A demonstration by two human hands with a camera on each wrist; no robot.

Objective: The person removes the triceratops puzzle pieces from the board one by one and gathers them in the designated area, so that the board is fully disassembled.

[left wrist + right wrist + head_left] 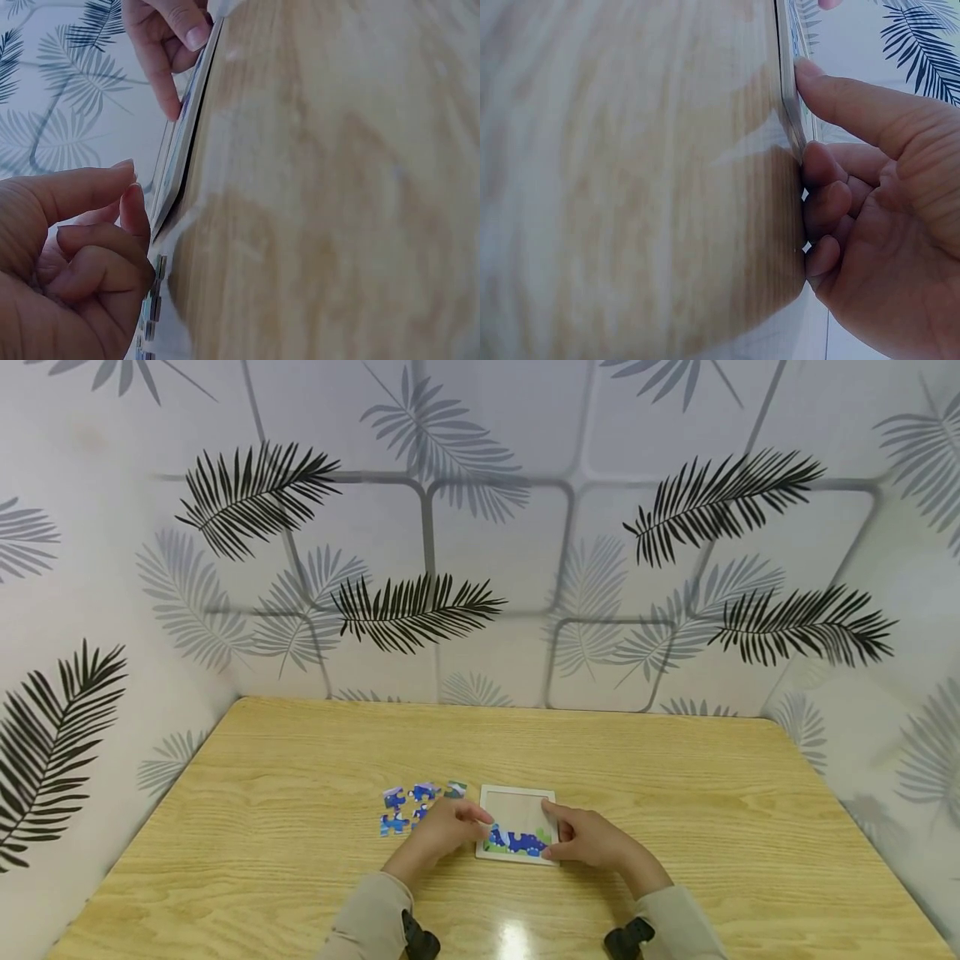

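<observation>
A square puzzle tray (pixel 517 791) with a pale rim lies on the table, blue and green pieces (pixel 525 842) filling its near part. My right hand (pixel 596 837) holds the tray's right side, its thumb at the near right corner and a finger farther up the edge. Over the tray's left rim is my left hand (pixel 448 828), thumb and forefinger tips close together. In the left wrist view the left hand (pixel 79 262) has its other fingers curled; whether a piece is between the tips cannot be made out. Loose puzzle pieces (pixel 393 823) lie left of it, some partly hidden.
The wooden table (pixel 675 777) reaches back to a wall (pixel 495 543) with a leaf pattern. Dark wrist devices (pixel 420 937) are strapped at both sleeves. Light glares off the tabletop in front of the tray.
</observation>
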